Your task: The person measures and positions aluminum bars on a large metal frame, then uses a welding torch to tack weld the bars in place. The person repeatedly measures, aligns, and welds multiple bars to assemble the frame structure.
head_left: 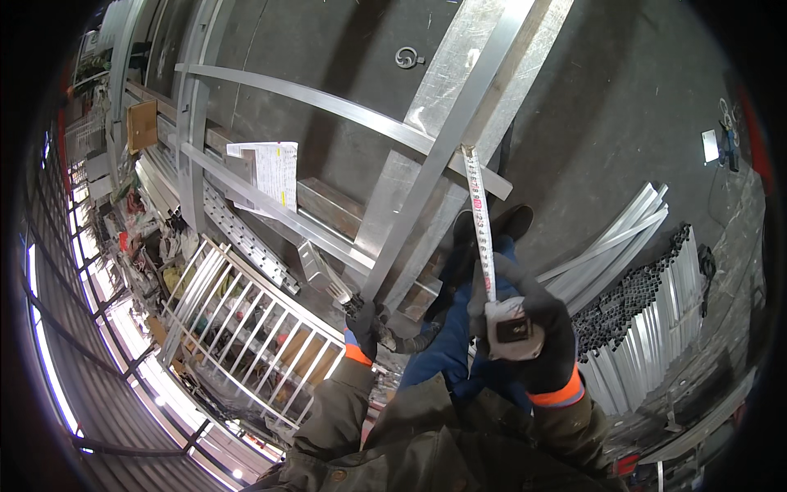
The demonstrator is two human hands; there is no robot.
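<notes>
My right hand, in a dark glove with an orange-banded cuff, is closed round a tape measure. Its pale blade stretches away from me, and the tip lies by the joint of a long metal bar and a crossbar of the metal frame. My left hand, gloved the same way, is closed at the near end of that long bar. What its fingers grip is hard to make out. A dark, curved, hose-like piece lies just right of it.
A written paper sheet lies on the left of the frame. Beyond it are a white barred rack and a cardboard piece. Stacked metal tubes and loose strips lie at right. A metal ring rests on the floor ahead.
</notes>
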